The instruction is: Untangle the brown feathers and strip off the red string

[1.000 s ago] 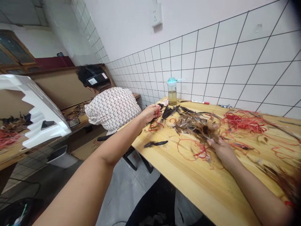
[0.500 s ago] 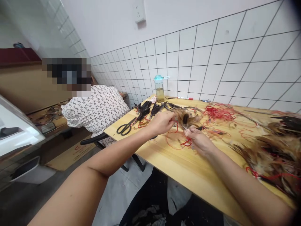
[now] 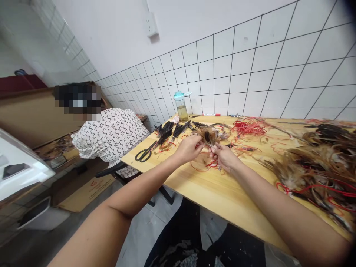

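A small bundle of brown and tan feathers is held just above the wooden table. My right hand pinches the lower, quill end of this bundle. At the bundle's left side my left hand is closed, thumb against fingers; what lies between them is too small to make out. Red string hangs and loops on the tabletop under my hands. To the left lie black-handled scissors and bunches of dark feathers.
A large heap of brown feathers tied with red string covers the table's right side. Tangled red string, a marker and a bottle stand or lie toward the wall. Another person sits at left, near a grey bin.
My view has shifted, so the table sits further left. My left hand has come down a little beside the feather bundle; my right hand keeps its pinch on the quill end.
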Action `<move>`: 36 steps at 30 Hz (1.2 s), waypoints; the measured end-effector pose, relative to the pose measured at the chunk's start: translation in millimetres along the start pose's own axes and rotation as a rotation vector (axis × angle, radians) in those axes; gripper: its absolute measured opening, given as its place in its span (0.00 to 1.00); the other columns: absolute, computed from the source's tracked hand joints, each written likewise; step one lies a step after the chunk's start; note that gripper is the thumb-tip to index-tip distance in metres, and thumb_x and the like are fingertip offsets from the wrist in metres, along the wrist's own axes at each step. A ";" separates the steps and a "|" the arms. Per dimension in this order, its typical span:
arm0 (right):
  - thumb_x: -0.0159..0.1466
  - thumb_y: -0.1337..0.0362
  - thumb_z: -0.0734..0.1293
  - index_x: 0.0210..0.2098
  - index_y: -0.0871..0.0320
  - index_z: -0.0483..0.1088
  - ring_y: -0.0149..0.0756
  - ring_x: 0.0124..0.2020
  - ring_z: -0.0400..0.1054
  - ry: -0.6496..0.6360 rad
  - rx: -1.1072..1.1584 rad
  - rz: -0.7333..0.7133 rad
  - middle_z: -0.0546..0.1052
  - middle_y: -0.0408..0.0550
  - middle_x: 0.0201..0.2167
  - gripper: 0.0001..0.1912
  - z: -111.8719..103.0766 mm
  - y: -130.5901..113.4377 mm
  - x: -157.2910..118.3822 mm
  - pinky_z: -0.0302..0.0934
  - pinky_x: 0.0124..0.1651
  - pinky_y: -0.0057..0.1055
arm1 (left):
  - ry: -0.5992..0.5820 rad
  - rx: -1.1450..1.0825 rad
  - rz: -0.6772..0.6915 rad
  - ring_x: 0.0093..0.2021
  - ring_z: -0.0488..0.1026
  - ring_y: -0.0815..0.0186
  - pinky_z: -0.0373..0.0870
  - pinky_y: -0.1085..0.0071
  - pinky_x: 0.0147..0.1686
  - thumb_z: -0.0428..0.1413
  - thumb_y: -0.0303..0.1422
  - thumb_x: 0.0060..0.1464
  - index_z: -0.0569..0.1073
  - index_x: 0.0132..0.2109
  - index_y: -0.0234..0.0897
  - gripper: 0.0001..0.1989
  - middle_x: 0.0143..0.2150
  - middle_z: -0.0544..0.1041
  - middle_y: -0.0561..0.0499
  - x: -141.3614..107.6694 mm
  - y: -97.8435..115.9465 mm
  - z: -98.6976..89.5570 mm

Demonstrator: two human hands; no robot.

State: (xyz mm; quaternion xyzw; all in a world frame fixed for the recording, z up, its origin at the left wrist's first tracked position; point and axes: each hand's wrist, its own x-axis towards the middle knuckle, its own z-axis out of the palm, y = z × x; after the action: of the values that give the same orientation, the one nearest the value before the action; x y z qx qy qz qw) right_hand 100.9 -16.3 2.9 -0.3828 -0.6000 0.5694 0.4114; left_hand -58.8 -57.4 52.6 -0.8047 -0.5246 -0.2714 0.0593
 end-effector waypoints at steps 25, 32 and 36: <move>0.56 0.73 0.57 0.21 0.58 0.62 0.32 0.28 0.61 -0.253 -0.815 -0.483 0.68 0.44 0.23 0.09 -18.6 -11.1 0.6 0.51 0.33 0.27 | -0.236 -0.349 0.169 0.29 0.68 0.71 0.63 0.74 0.32 0.53 0.29 0.51 0.73 0.32 0.33 0.05 0.29 0.74 0.52 42.9 -29.1 10.2; 0.60 0.61 0.57 0.22 0.56 0.59 0.27 0.17 0.52 -0.121 -0.219 -0.141 0.59 0.37 0.17 0.11 -17.4 2.0 8.3 0.49 0.25 0.26 | -0.100 -0.600 -0.058 0.34 0.71 0.66 0.67 0.72 0.35 0.55 0.34 0.51 0.74 0.33 0.34 0.07 0.31 0.76 0.50 10.1 -29.1 49.2; 0.61 0.60 0.58 0.23 0.57 0.62 0.28 0.20 0.54 0.082 -0.243 -0.122 0.64 0.39 0.19 0.12 -16.7 15.1 13.7 0.50 0.27 0.27 | -0.011 -0.535 -0.075 0.30 0.69 0.69 0.65 0.73 0.34 0.53 0.32 0.53 0.71 0.31 0.34 0.06 0.29 0.75 0.51 -5.0 -8.2 59.8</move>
State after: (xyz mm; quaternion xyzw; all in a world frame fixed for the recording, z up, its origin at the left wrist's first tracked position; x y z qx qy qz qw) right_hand 111.3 3.4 -11.2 -0.4156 -0.6692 0.4504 0.4202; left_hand -45.1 -35.1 -2.0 -0.7732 -0.4640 -0.3980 -0.1685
